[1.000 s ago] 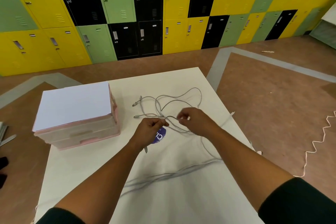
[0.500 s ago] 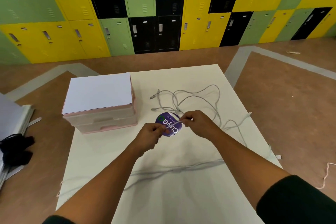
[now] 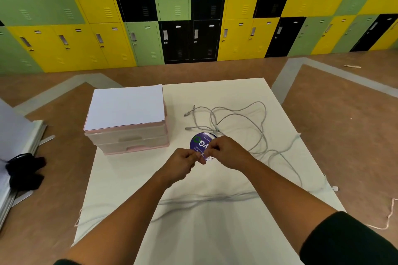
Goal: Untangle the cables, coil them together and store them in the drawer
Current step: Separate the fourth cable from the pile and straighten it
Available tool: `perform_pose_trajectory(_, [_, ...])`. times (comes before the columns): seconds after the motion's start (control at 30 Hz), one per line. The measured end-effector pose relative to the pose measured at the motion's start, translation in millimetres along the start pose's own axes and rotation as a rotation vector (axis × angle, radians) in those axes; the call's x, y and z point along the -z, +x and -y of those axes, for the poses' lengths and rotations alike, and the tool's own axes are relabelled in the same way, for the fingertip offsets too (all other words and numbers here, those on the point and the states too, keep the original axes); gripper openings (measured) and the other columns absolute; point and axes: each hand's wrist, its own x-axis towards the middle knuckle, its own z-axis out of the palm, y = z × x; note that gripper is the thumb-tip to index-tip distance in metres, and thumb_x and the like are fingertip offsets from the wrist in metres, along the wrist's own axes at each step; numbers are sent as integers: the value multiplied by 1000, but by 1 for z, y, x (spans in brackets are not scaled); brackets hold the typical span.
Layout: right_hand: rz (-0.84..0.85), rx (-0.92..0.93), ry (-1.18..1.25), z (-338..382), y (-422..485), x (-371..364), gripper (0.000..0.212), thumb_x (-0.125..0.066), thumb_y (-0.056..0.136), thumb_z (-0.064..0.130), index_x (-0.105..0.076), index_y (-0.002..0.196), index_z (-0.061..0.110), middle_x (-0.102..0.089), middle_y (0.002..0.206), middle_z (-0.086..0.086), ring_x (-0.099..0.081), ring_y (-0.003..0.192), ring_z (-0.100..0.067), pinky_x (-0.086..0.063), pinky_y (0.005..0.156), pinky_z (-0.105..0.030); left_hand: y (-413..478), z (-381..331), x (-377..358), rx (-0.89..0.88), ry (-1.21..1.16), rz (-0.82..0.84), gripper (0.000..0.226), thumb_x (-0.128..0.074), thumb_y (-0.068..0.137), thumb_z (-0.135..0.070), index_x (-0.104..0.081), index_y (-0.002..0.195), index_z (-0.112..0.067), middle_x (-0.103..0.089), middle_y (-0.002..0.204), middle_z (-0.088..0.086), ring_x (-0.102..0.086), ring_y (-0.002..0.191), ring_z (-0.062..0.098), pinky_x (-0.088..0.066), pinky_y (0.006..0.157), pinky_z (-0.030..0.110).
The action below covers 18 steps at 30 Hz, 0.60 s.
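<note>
Whole back wall is lockers (image 3: 193, 6) in yellow, green and black, brown floor (image 3: 344, 125) with grey stripes (image 3: 284, 84), and a white table (image 3: 129, 178) in the middle.

The cable (image 3: 204, 153) pinched between the hands (image 3: 183, 162) (image 3: 229, 150) is blurred, perhaps a plug end.

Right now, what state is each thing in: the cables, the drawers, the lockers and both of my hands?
Cables: loose and tangled on the table, not coiled.
Drawers: both shut.
Lockers: every door in view shut.
Left hand: fingers curled, pinches a cable.
Right hand: fingers curled, pinches a cable just beside the other hand.
</note>
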Motion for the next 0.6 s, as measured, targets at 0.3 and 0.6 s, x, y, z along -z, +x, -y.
perform_pose_trajectory(0.3, [-22, -64, -159, -15, -3, 1, 14, -65, 90, 35, -73, 93, 24, -62, 83, 9, -59, 74, -11, -40, 59, -23, 1, 6, 9, -67, 180, -80, 23, -61, 98, -28, -79, 85, -19, -73, 86, -9, -65, 86, 8, -46, 68, 19])
perform_pose_trajectory(0.6, [-114, -59, -161, -14, -2, -7, 15, -74, 81, 41, -69, 83, 27, -70, 92, 6, -65, 86, -11, -55, 67, -29, 0, 0, -3, 53, 138, 69, 25, -52, 101, -26, -69, 106, -9, -68, 78, 4, -54, 53, 13, -43, 46, 20])
